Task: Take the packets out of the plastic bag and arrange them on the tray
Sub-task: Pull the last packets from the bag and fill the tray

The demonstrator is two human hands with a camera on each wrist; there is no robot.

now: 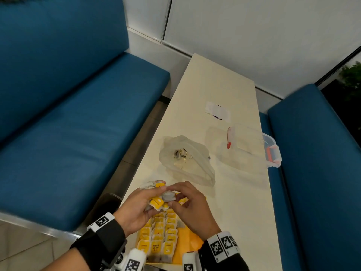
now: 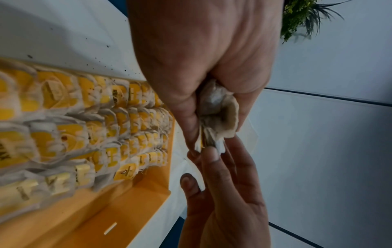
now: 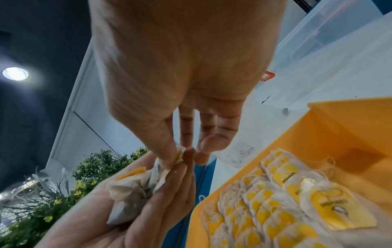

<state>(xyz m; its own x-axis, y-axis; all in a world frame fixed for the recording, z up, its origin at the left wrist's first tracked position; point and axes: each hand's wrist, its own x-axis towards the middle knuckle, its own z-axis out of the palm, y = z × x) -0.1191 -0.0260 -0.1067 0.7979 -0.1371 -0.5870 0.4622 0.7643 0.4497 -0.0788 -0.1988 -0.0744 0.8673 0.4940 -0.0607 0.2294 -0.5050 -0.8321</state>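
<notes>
My left hand (image 1: 150,202) grips a bunch of grey-and-yellow tea packets (image 1: 156,201) just above the far end of the yellow tray (image 1: 187,245). My right hand (image 1: 175,196) pinches one packet (image 3: 179,156) of that bunch between thumb and fingertip. In the left wrist view the left hand (image 2: 203,127) curls round the crumpled packets (image 2: 218,114), and the right hand (image 2: 208,151) touches them from below. Rows of packets (image 1: 160,237) fill the tray's left part. The clear plastic bag (image 1: 187,159) lies open farther up the table, with a few items inside.
A clear plastic box (image 1: 254,145) with orange latches stands at the table's right edge. Beyond it lies a flat white piece (image 1: 217,111). Blue benches (image 1: 78,114) flank the narrow white table (image 1: 240,202). The tray's right part (image 3: 339,134) shows bare yellow.
</notes>
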